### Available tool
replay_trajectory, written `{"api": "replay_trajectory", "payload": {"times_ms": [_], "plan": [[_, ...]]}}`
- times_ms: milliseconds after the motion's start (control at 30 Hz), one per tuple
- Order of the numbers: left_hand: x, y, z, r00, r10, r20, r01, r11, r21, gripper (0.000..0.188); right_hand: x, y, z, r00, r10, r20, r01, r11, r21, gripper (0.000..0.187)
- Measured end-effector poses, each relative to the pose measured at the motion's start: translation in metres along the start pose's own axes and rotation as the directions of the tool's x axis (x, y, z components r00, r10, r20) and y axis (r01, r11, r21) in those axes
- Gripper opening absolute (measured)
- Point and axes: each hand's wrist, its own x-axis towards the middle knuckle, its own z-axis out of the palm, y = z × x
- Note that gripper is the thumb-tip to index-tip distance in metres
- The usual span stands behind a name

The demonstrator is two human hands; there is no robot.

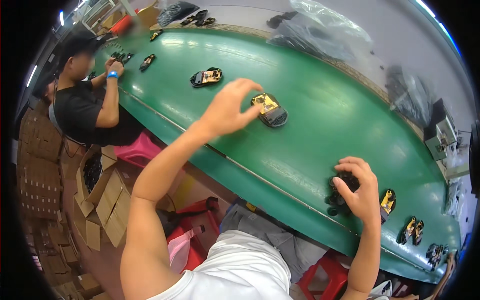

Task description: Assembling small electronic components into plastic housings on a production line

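Observation:
My left hand (231, 107) reaches over the green table, its thumb and fingers apart at the near edge of an opened computer mouse (274, 116). That mouse has a yellowish circuit board and a black base; whether the thumb touches it I cannot tell. Farther right, my right hand (362, 187) curves over a cluster of small dark round parts (336, 200), thumb and fingers apart. Part of the cluster is hidden beneath the hand.
Another opened mouse (206, 77) lies left of my left hand. More mouse halves (387, 202) sit beyond my right hand. A co-worker (87, 95) handles parts at the left. Clear plastic bags (322, 30) line the far edge; a cardboard box (95, 172) stands on the floor.

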Motion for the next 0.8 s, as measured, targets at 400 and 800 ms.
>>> {"api": "replay_trajectory", "payload": {"times_ms": [400,800], "plan": [[0.014,-0.011,0.019,0.972,-0.043,0.232,0.090,0.977,-0.193,0.041,-0.008,-0.001,-0.021,1.000,0.015,-0.003,-0.015,0.997,-0.076,0.033],[0.062,-0.007,0.019,0.766,0.382,0.517,-0.312,0.924,-0.221,0.082,-0.003,0.002,-0.015,0.999,0.032,0.005,-0.032,0.998,-0.060,0.034]]}}
